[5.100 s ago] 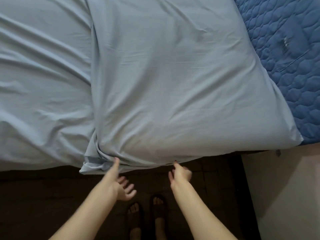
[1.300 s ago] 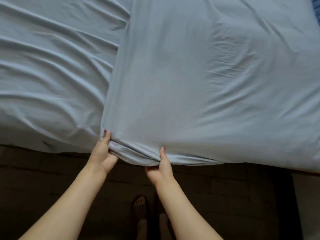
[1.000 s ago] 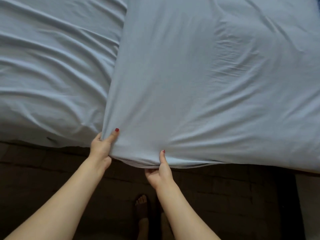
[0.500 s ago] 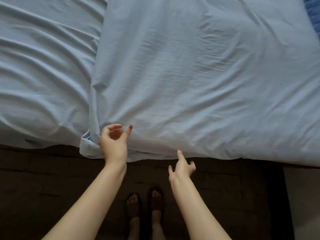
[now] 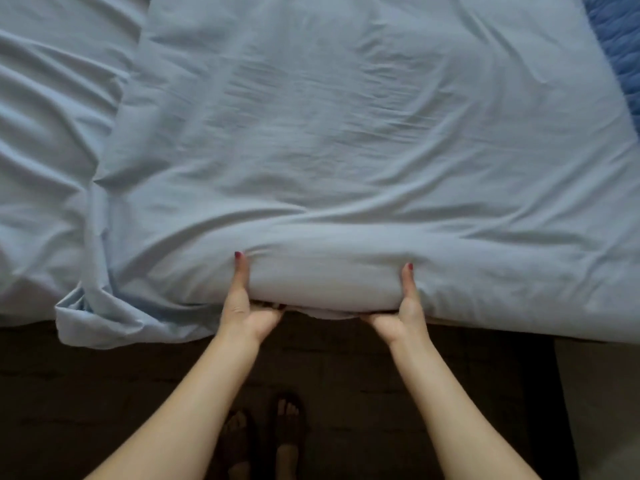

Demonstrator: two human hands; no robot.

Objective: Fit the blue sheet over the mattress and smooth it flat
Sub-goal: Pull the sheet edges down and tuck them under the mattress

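The pale blue sheet (image 5: 346, 133) covers most of the bed, with a folded upper layer lying over a creased lower layer at the left. Its near hem bulges over the mattress edge. My left hand (image 5: 242, 303) grips that hem from below, thumb up on the cloth. My right hand (image 5: 405, 306) holds the same hem about a forearm's length to the right, thumb up too. The fingers of both hands are hidden under the fabric. A loose corner of the sheet (image 5: 86, 320) hangs off the edge at the left. The darker quilted mattress cover (image 5: 620, 39) shows at the top right.
A dark floor (image 5: 104, 393) runs along the near side of the bed, with my sandalled feet (image 5: 266, 434) on it. A lighter surface (image 5: 606, 393) lies at the lower right.
Half a second ago both hands were open and off the cloth. They have moved to the right along the edge and closed on the hem, bunching it into a roll.
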